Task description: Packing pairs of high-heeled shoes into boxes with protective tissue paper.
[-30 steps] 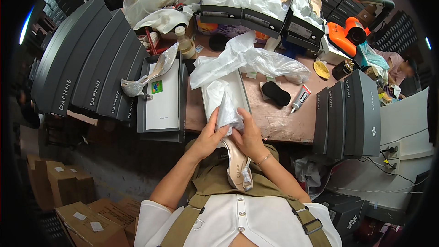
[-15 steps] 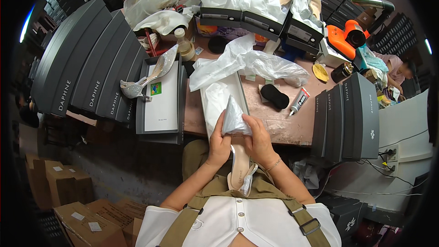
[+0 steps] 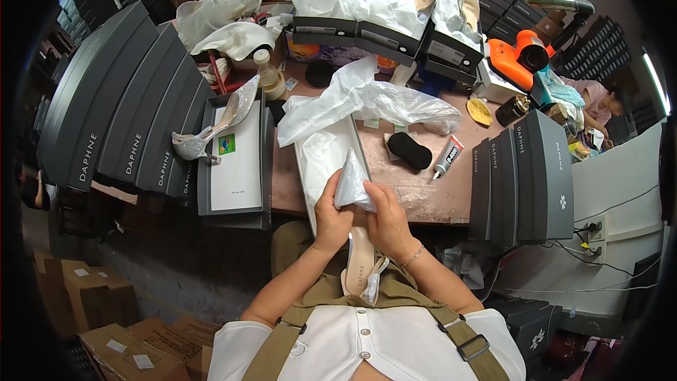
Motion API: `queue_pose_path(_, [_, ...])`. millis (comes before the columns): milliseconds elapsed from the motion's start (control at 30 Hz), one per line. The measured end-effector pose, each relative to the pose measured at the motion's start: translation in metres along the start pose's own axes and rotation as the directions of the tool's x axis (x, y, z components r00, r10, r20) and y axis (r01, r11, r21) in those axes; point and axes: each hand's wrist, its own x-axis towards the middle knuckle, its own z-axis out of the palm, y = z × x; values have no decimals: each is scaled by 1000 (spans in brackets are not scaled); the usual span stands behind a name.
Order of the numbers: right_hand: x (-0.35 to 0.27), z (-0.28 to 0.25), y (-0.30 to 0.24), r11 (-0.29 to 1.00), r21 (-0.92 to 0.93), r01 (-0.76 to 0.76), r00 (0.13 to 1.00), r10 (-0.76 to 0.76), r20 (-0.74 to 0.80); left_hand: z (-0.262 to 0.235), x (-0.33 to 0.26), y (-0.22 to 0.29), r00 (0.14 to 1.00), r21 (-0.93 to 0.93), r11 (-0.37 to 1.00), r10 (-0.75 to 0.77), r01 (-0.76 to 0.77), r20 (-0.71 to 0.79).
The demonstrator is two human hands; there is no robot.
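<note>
Cluttered brown worktable [image 3: 423,197] w/ dark shoe boxes [image 3: 522,176] at left and right. Both hands at near edge: left hand [image 3: 331,215] and right hand [image 3: 386,219] have fingers closed on clear pointed shoe [image 3: 356,240], toe up, heel near the lap. Open box w/ white paper [image 3: 321,162] lies just beyond.

Grey shoeboxes [image 3: 120,120] are standing stacked at the left, more grey boxes [image 3: 525,176] are standing at the right, and brown cartons [image 3: 106,317] with white labels are lying below left.
</note>
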Motion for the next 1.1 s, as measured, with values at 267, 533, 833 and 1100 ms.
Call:
queue_pose_path(267, [28, 9, 12, 995, 94, -27, 1000, 28, -9, -1, 15, 6, 991, -239, 962, -124, 133, 50])
queue_pose_path(533, [105, 2, 60, 1000, -15, -23, 1000, 23, 14, -39, 57, -50, 979, -150, 968, -201, 202, 20])
queue_pose_path(833, [148, -70, 266, 584, -804, -108, 932, 340, 122, -59, 67, 6, 993, 262, 964, 17, -47, 115])
queue_pose_path(1100, [135, -127, 81, 916, -369, 159, 867, 49, 496, -18, 89, 104, 665, 584, 333, 490, -741, 564])
